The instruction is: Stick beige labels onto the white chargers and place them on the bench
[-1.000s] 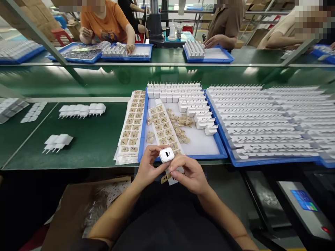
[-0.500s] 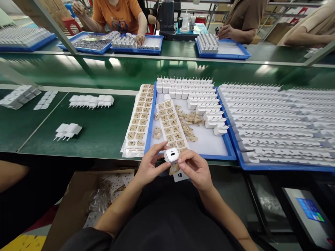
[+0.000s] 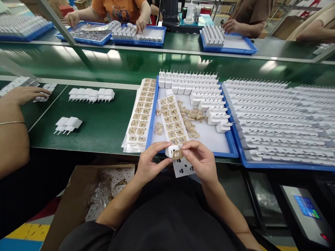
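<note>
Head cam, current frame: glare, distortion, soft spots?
Head view: pale reflections streak the green panel; head view: wide-angle look, apparently stretched toward the edges; head view: left hand outline clear, fine port detail on the white charger soft, text on the screen illegible.

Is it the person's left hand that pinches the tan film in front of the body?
No, the right hand pinches the tan film, while the left hand holds the charger.
</note>
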{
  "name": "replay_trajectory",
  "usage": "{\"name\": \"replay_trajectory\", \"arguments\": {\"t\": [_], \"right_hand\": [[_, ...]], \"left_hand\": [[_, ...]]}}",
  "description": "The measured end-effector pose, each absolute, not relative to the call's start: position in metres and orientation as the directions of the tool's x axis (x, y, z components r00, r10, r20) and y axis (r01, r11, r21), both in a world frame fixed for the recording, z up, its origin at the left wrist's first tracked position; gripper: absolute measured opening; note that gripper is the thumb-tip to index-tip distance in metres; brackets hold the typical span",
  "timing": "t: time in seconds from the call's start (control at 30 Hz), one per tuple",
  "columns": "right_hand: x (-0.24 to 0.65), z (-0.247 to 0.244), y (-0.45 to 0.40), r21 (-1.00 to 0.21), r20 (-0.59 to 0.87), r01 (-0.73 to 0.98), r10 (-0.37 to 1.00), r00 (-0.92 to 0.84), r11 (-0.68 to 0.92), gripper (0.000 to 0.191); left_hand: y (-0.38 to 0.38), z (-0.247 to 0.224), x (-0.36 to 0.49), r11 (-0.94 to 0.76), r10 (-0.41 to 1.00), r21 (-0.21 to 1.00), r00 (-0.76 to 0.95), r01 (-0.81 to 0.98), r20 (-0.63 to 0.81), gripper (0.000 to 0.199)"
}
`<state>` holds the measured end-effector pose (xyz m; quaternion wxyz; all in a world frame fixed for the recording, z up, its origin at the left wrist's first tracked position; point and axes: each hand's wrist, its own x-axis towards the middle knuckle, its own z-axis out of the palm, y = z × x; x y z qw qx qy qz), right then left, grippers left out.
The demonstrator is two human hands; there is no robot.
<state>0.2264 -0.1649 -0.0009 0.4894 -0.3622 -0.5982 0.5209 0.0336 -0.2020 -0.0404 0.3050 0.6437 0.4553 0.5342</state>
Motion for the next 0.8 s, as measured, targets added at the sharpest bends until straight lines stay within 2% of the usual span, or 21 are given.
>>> {"name": "replay_trajectory", "arguments": {"t": [0.17,0.57,0.8], "right_hand": [[0.227,0.000,-0.161,-0.982,0.179,0.011,0.937,-0.301,0.191,0.003],[0.223,0.000,-0.161,-0.982,0.181,-0.005,0.937,-0.298,0.188,0.005],[0.219,0.002,-0.166,-0.977,0.175,0.075,0.949,-0.263,0.201,0.003]], "left_hand": [[-0.201,-0.033,0.033,-0.462,0.876,0.820,0.031,0.339,0.481,0.052],[-0.202,-0.031,0.033,-0.485,0.857,0.789,0.027,0.377,0.514,0.049],[-0.203,-0.027,0.035,-0.499,0.844,0.758,0.036,0.421,0.536,0.048]]}}
